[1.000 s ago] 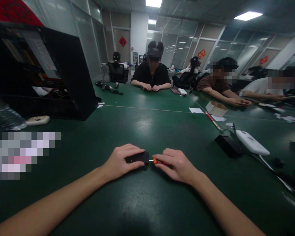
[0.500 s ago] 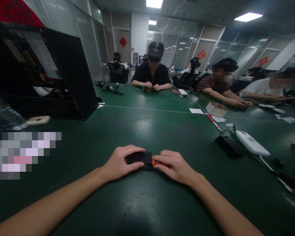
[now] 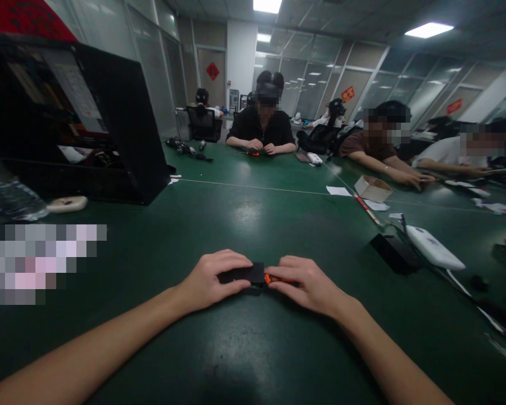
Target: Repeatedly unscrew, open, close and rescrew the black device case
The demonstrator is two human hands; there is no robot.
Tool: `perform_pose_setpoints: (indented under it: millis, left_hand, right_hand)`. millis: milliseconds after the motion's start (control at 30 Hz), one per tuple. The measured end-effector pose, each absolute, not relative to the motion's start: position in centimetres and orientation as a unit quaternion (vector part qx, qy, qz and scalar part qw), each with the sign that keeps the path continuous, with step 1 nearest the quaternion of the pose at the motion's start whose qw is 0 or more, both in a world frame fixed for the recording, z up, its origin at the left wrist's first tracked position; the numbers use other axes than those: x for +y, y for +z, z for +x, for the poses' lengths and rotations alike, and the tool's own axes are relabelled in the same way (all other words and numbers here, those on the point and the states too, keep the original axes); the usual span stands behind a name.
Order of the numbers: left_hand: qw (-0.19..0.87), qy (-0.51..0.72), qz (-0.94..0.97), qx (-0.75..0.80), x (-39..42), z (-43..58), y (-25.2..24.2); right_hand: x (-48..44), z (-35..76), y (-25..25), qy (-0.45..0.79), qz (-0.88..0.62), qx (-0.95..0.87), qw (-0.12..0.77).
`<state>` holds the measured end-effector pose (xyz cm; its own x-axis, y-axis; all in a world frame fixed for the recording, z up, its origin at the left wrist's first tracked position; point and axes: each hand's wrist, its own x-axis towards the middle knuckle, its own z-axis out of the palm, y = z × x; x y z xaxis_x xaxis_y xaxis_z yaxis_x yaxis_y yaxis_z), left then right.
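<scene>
My left hand [image 3: 217, 281] is closed around a flat black rectangular case [image 3: 256, 272], fingers along its far side and thumb along its near side. A dark lower part [image 3: 253, 291] shows under the case's near right corner, with a gap between the two. My right hand [image 3: 301, 281] grips a slim orange-and-black tool [image 3: 271, 278], whose exact kind is unclear. The tool's orange end meets the right end of the case; most of its length is hidden under my fingers. Both hands rest low over the green table [image 3: 244, 349].
A black computer case [image 3: 145, 135] stands at left, beside a clear plastic bottle [image 3: 14, 194]. At right lie a black box [image 3: 394, 252], a white device [image 3: 434, 247] with cables, and a small cardboard box [image 3: 371, 188]. A person [image 3: 261, 126] sits opposite; others sit at right.
The case has lifted slightly at its near right edge, so more of the lower part shows. Both hands keep their grip, and the whole view has shifted a little.
</scene>
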<state>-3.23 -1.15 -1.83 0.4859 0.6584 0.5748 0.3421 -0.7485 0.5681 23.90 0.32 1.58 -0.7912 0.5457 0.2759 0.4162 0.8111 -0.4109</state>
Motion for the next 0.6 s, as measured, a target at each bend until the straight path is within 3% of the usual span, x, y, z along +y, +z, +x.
perform_pose_setpoints:
  millis: [433, 600]
  left_hand:
    - [0.12, 0.423, 0.852, 0.284, -0.9, -3.3, -2.3]
    - [0.127, 0.417, 0.853, 0.287, -1.1, -3.2, -2.1]
  right_hand:
    - [0.3, 22.8, -0.5, 0.27, -0.286, -0.88, 0.268]
    - [0.4, 23.2, 0.2, 0.242, -0.278, -0.896, 0.248]
